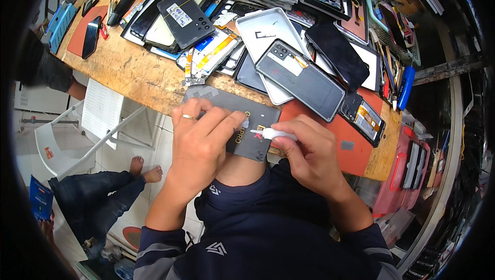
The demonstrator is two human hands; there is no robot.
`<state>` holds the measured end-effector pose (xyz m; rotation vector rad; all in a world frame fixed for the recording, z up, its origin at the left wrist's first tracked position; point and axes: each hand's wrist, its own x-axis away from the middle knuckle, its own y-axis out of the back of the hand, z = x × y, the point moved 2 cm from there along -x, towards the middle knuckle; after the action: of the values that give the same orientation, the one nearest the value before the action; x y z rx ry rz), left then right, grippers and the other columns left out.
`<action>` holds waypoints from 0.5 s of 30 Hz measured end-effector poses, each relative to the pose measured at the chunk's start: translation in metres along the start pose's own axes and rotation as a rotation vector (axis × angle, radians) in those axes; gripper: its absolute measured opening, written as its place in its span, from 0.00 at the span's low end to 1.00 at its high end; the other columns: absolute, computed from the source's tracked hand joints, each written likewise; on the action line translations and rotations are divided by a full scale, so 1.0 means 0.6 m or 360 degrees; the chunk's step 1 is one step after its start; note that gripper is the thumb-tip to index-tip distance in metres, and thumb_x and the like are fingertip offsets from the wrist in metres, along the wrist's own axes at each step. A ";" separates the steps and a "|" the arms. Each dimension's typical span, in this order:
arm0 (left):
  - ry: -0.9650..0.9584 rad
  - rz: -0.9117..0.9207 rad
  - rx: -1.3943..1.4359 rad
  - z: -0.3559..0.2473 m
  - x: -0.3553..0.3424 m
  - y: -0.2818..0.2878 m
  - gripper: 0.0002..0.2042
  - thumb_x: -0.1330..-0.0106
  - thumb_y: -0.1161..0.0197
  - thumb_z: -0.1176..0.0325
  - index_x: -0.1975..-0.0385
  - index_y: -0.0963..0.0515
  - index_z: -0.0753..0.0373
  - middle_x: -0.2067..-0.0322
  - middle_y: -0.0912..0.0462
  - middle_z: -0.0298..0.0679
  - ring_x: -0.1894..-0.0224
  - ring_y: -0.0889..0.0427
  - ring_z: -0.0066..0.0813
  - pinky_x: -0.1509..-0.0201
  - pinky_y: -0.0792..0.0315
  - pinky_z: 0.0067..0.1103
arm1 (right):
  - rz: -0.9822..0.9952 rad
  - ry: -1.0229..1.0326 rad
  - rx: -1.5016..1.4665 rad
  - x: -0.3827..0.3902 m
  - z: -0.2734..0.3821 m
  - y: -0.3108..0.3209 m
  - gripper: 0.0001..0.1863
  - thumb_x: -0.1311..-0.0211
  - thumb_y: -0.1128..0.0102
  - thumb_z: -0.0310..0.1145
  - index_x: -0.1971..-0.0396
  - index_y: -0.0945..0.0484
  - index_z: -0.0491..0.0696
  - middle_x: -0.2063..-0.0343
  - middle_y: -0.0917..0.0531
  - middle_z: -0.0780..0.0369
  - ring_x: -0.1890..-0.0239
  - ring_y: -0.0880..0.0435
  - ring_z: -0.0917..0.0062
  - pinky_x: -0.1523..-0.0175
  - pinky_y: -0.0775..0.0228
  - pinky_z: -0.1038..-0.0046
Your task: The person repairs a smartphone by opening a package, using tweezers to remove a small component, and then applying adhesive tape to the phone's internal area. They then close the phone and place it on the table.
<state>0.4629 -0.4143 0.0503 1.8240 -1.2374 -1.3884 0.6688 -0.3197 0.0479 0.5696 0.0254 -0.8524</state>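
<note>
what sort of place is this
Most likely a phone repair shop: the worn wooden bench carries a pile of phones and parts, an opened phone shows its battery, and the right hand holds a white, thin-tipped tool.

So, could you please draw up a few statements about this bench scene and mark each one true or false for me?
1. The right hand holds a white-handled tool with a thin tip. True.
2. The ring is worn on the right hand. False: it is on the left hand.
3. A dark flat panel with gold lettering lies beneath the left hand's fingers. True.
4. The chair beside the bench is bright red. False: it is white.
5. The thick blue pen-shaped item lies at the left end of the bench. False: it is at the right end.
</note>
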 end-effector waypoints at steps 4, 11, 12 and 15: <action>0.0101 0.0035 0.0034 0.002 0.013 0.002 0.12 0.40 0.28 0.76 0.56 0.11 0.59 0.59 0.08 0.31 0.53 0.18 0.39 0.44 0.35 0.35 | 0.0014 0.0134 0.0224 -0.001 0.001 -0.002 0.10 0.29 0.32 0.20 0.50 0.16 0.40 0.63 0.18 0.55 0.67 0.16 0.60 0.62 0.24 0.62; 0.0085 0.0024 0.0051 0.008 0.024 -0.004 0.17 0.44 0.31 0.79 0.53 0.12 0.60 0.54 0.08 0.30 0.47 0.17 0.39 0.42 0.34 0.35 | 0.0111 0.0194 0.0449 -0.013 0.010 -0.009 0.09 0.33 0.32 0.19 0.55 0.19 0.43 0.67 0.25 0.56 0.66 0.19 0.60 0.60 0.25 0.59; 0.0105 0.0025 0.0065 0.007 0.023 -0.004 0.16 0.43 0.29 0.79 0.53 0.12 0.60 0.54 0.08 0.31 0.47 0.17 0.40 0.41 0.35 0.35 | 0.0104 0.0213 0.0458 -0.014 0.011 -0.009 0.09 0.33 0.32 0.19 0.55 0.19 0.43 0.67 0.25 0.56 0.67 0.19 0.60 0.60 0.25 0.58; 0.0145 0.0012 0.0112 0.004 0.022 -0.001 0.16 0.41 0.26 0.80 0.53 0.11 0.59 0.55 0.07 0.33 0.48 0.16 0.41 0.39 0.36 0.35 | 0.0097 0.0244 0.0488 -0.016 0.014 -0.009 0.09 0.33 0.31 0.19 0.55 0.18 0.42 0.67 0.25 0.55 0.67 0.19 0.59 0.61 0.26 0.58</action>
<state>0.4615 -0.4254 0.0430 1.9060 -1.2595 -1.2576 0.6570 -0.3199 0.0548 0.9188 0.0171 -0.7561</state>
